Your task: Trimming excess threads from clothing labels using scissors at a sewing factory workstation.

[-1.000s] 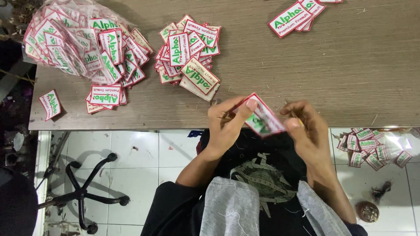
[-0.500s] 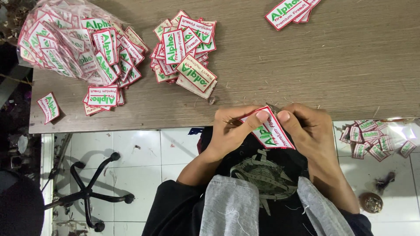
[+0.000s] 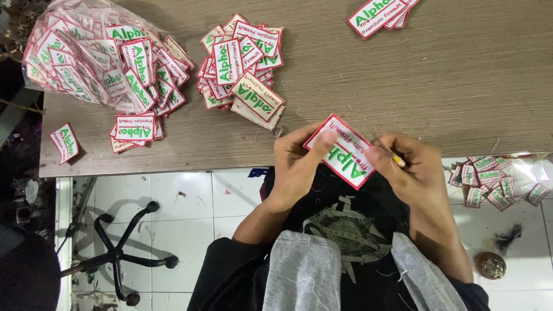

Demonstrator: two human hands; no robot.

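Note:
My left hand (image 3: 296, 158) pinches a white rectangular cloth patch (image 3: 344, 152) with a red border and green lettering, held flat just over the table's near edge. My right hand (image 3: 406, 164) grips a small slim tool (image 3: 394, 155) with a yellowish tip at the patch's right edge; its kind is too small to tell. A loose pile of the same patches (image 3: 242, 66) lies on the wooden table (image 3: 449, 86) just beyond my left hand.
A clear plastic bag (image 3: 80, 52) stuffed with patches sits at far left, more spilled patches (image 3: 138, 124) beside it. Two patches (image 3: 380, 14) lie at the far edge. On the tiled floor: more patches (image 3: 495, 181) at right, an office chair base (image 3: 124, 253) at left.
The patch has turned face-up and flatter between my hands. Both hands have shifted slightly right, and the tool now meets the patch's right edge.

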